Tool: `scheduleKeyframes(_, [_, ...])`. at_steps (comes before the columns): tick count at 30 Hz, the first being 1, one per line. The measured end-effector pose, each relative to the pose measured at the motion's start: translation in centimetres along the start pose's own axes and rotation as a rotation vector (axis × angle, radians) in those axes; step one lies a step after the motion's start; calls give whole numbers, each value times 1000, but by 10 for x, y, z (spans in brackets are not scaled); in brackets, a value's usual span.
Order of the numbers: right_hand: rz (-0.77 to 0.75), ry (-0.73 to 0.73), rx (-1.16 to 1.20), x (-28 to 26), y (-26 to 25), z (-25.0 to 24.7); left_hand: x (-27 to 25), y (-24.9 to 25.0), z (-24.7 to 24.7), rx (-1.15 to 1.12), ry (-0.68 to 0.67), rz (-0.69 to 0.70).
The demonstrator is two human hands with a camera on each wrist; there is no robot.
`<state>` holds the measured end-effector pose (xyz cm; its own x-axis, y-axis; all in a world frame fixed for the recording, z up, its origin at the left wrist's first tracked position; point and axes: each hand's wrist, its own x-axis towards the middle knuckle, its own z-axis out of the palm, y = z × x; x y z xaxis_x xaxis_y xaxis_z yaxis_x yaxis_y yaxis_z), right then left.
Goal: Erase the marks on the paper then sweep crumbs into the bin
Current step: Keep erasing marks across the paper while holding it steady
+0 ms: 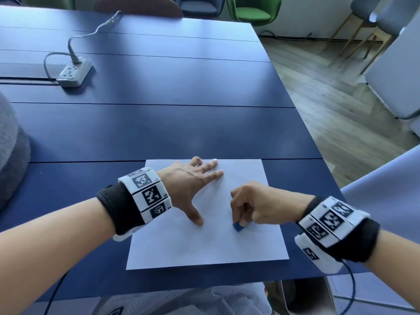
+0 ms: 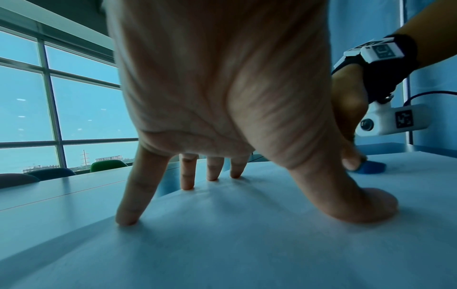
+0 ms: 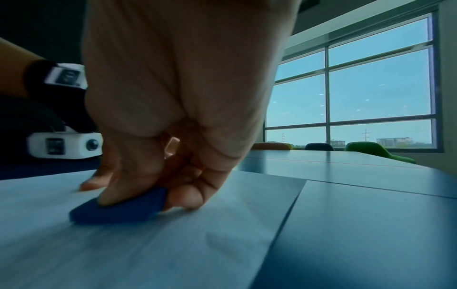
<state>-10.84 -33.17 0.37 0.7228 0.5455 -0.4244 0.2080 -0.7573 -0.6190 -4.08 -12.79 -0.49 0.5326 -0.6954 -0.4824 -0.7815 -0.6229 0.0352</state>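
Note:
A white sheet of paper (image 1: 204,244) lies near the front edge of the dark blue table (image 1: 159,128). My left hand (image 1: 193,185) rests flat on the sheet's upper left part, with straight spread fingers (image 2: 188,176) and thumb pressing down. My right hand (image 1: 252,205) pinches a small blue eraser (image 1: 238,226) between thumb and fingers and holds it against the paper right of centre. In the right wrist view the blue eraser (image 3: 118,209) touches the paper (image 3: 173,244) and looks motion-blurred. I cannot make out any marks or crumbs on the sheet. No bin is in view.
A grey power strip (image 1: 75,72) with its cable lies at the table's far left. A grey cushion-like object (image 1: 11,151) sits at the left edge. Chairs (image 1: 254,10) stand beyond the far edge, and wooden floor (image 1: 329,92) lies to the right.

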Motion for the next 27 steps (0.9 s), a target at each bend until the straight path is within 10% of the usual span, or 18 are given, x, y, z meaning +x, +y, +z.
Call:
scheduleKeyframes(4, [17,239,63,20,3,-3,1,-2,1,-13,-3,-7])
scheduleKeyframes(9, [41,-24,21,0,2,0,1,-2,1,-19,-9,-6])
scheduleKeyframes(14, [43,221,70,12,4,2,1,-2,1,-13,-7,-7])
scheduleKeyframes(19, [33,-19,28,-11,6,5,2,-2,0,6,1,-3])
scheduleKeyframes(24, [20,235,81,-13,12,16,1,-2,2,11,12,2])
scheduleKeyframes(27, [54,87,93,-31,12,21,1,1,2,7,15,1])
